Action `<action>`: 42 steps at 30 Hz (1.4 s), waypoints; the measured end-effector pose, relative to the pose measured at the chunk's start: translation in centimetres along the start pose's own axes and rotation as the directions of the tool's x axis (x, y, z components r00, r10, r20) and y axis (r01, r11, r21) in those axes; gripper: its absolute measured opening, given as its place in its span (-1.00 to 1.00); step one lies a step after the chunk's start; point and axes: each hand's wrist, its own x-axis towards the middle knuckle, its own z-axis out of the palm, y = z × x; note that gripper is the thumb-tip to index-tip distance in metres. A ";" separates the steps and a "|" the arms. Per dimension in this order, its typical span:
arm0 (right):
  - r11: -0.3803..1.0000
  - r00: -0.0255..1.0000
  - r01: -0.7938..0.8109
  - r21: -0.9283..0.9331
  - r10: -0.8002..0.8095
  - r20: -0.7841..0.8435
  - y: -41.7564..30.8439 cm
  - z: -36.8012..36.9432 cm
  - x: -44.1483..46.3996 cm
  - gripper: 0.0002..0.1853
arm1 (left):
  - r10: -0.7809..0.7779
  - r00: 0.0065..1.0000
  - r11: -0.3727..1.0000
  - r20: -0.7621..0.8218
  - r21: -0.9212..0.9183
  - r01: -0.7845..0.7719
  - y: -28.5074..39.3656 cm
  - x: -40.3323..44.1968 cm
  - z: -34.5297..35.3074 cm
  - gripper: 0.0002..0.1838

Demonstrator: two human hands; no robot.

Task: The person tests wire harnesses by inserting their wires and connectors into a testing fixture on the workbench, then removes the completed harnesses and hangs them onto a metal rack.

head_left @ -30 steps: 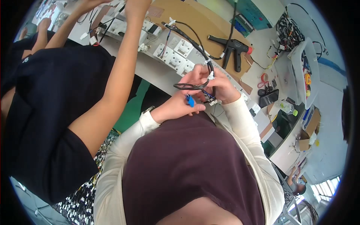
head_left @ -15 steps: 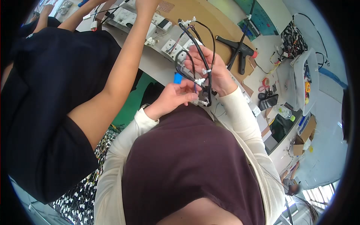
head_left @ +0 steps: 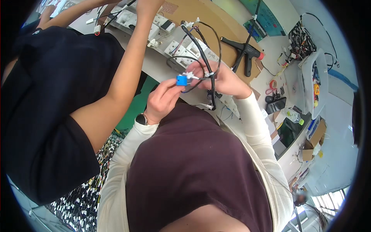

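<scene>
A black wire harness (head_left: pixel 198 43) with white connectors loops up in front of me, over the bench. Its blue connector (head_left: pixel 181 80) is pinched between the thumb and fingers of my left hand (head_left: pixel 162 101), which wears a watch (head_left: pixel 141 119). Close beside it sits a white connector (head_left: pixel 190 75) on a thin black wire. My right hand (head_left: pixel 228 80) is closed around the thick part of the harness near a white cable tie (head_left: pixel 209 74); some of its fingers are behind the wires. White socket fixtures (head_left: pixel 178 49) stand just beyond the harness.
A black glue gun (head_left: pixel 247 52) lies on the brown board beyond my right hand. To the right are orange-handled scissors (head_left: pixel 273 86), a phone (head_left: pixel 276 104), a clear bin (head_left: pixel 316 83) and a bottle (head_left: pixel 293 116). A co-worker's arm (head_left: pixel 127 69) reaches over the bench at left.
My left hand has moved left and turned, now pinching the blue connector that hung above it. My right hand has come slightly lower and its fingers have closed in on the harness.
</scene>
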 end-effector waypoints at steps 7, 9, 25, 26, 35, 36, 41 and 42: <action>0.583 0.730 0.398 -0.709 -0.669 -0.140 2.1 0.5 0.5 -0.67 | -0.075 0.991 0.996 -0.109 0.039 0.079 -0.7 0.8 0.6 -0.73; 0.562 0.727 0.330 -0.758 -0.664 -0.176 3.1 0.2 0.2 -0.66 | -0.064 0.991 0.996 -0.119 0.054 0.070 -1.1 1.2 0.8 -0.74; 0.466 0.748 0.229 -0.855 -0.646 -0.152 3.2 -0.4 0.5 -0.59 | -0.282 0.959 0.953 -0.006 -0.115 0.279 -1.3 4.2 1.6 -0.83; 0.524 0.709 0.241 -0.817 -0.670 -0.220 3.4 -0.1 1.0 -0.58 | -0.375 0.927 0.908 0.030 -0.191 0.373 -1.1 4.5 1.6 -0.84; 0.524 0.713 0.056 -0.850 -0.617 -0.333 4.2 1.4 1.9 -0.69 | -0.478 0.877 0.832 0.053 -0.292 0.471 -1.2 4.4 1.5 -0.87; 0.524 0.714 0.052 -0.850 -0.614 -0.335 4.3 1.3 2.1 -0.69 | -0.479 0.876 0.831 0.055 -0.295 0.472 -1.2 4.5 1.7 -0.87; 0.752 0.745 0.026 -0.659 -0.453 -0.489 3.1 0.6 3.1 -0.80 | -0.588 0.808 0.741 0.046 -0.370 0.560 -1.6 4.9 3.1 -0.87; 0.787 0.748 0.026 -0.617 -0.424 -0.510 3.1 0.4 3.2 -0.82 | -0.588 0.808 0.742 0.041 -0.370 0.559 -1.5 4.8 3.3 -0.87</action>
